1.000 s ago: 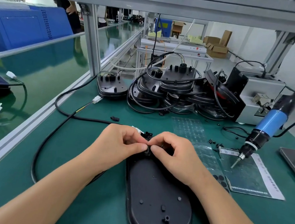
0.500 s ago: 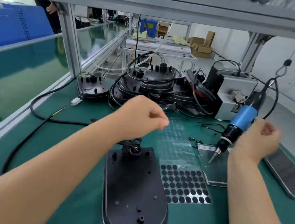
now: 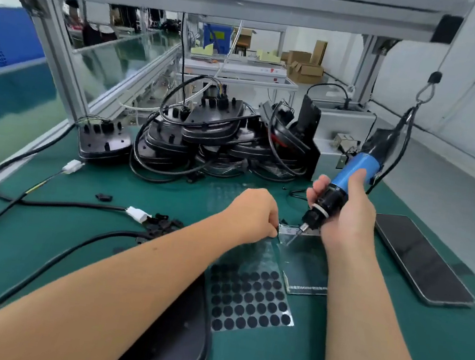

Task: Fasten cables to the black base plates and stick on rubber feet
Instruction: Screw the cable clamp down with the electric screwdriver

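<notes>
Half a second before, the right hand (image 3: pixel 348 220) had hung beside the blue screwdriver (image 3: pixel 346 181) with nothing in it; now it gripped the barrel, bit slanting down-left onto the clear bag (image 3: pixel 306 263). The left hand (image 3: pixel 256 212), fingers curled, had dropped to that bag's edge; what it pinched, I couldn't tell. The black base plate (image 3: pixel 181 337) lay left of the rubber-feet sheet (image 3: pixel 248 301), long axis running away from the person.

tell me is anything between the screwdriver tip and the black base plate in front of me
Yes. The left forearm lies across the black base plate, and the rubber feet sheet sits between. The right hand holds the screwdriver, tip over a clear packet off to the plate's right.
</notes>
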A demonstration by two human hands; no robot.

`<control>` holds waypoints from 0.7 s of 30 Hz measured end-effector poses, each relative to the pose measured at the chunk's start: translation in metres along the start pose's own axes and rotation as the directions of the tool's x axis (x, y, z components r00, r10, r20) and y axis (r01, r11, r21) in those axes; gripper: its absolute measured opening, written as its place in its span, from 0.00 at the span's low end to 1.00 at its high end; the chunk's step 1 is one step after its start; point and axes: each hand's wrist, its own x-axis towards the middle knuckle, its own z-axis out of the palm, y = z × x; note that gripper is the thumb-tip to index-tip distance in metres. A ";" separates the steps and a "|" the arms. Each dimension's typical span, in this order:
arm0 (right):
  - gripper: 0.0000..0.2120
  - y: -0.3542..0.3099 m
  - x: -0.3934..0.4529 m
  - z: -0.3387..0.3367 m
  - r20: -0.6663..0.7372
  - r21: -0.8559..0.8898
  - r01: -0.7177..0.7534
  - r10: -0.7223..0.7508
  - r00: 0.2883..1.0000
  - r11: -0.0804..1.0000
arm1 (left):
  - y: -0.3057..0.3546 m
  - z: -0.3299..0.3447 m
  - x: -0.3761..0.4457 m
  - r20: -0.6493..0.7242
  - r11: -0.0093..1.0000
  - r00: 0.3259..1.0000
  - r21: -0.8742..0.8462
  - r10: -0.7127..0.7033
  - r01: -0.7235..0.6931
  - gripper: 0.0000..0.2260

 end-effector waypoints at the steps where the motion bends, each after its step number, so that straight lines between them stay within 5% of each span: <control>1: 0.17 -0.002 -0.002 0.002 0.028 0.043 -0.004 0.002 1.000 0.999 | 0.000 0.001 0.000 0.000 1.000 1.000 -0.010 0.000 0.000 0.08; 5: 0.21 -0.006 -0.013 0.007 0.124 0.184 -0.024 0.001 0.992 0.983 | -0.001 -0.013 -0.011 -0.038 0.997 0.999 -0.082 -0.015 0.011 0.04; 11: 0.23 -0.004 -0.032 0.018 0.180 0.303 -0.051 -0.004 0.984 0.952 | -0.017 -0.031 -0.074 -0.008 0.880 1.000 -0.475 0.002 -0.005 0.02; 21: 0.17 0.016 -0.065 0.038 0.284 0.310 0.032 -0.125 0.951 0.950 | -0.024 -0.021 -0.113 -0.062 0.805 0.998 -0.592 0.006 -0.042 0.02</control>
